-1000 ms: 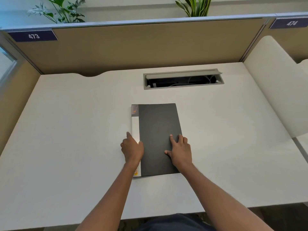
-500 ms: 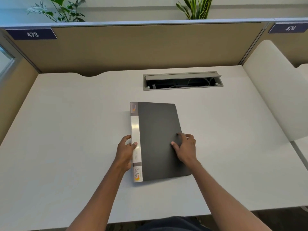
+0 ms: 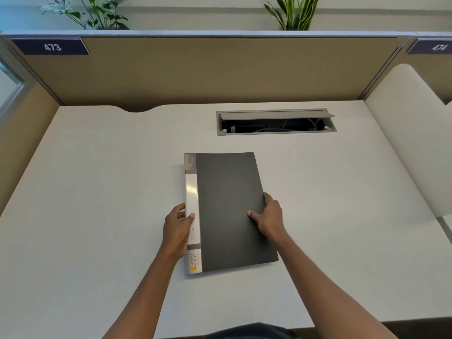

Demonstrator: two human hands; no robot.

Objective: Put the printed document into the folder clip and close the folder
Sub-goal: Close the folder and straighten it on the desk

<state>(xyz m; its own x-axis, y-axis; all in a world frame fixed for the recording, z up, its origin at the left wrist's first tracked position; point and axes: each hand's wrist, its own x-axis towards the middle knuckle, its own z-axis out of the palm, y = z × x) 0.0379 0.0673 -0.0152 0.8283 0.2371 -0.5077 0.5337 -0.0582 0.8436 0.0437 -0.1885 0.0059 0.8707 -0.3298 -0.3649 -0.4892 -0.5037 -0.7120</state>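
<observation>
A closed dark grey folder [image 3: 227, 206] with a white and grey labelled spine on its left side lies in the middle of the white desk [image 3: 97, 192]. My left hand [image 3: 177, 228] grips the spine edge, thumb on top and fingers under the edge. My right hand [image 3: 267, 216] grips the folder's right edge, thumb on the cover and fingers curled round the edge. The folder's near end looks slightly raised. No printed document shows; the folder's inside is hidden.
An open cable tray [image 3: 276, 122] is sunk into the desk behind the folder. Tan partition panels [image 3: 208, 69] enclose the back and left. A white rounded divider [image 3: 411, 143] stands at the right. Plants stand behind the partition.
Both hands moved from lying flat on the cover to gripping the folder's two side edges. The folder has shifted and turned slightly, showing more of its spine.
</observation>
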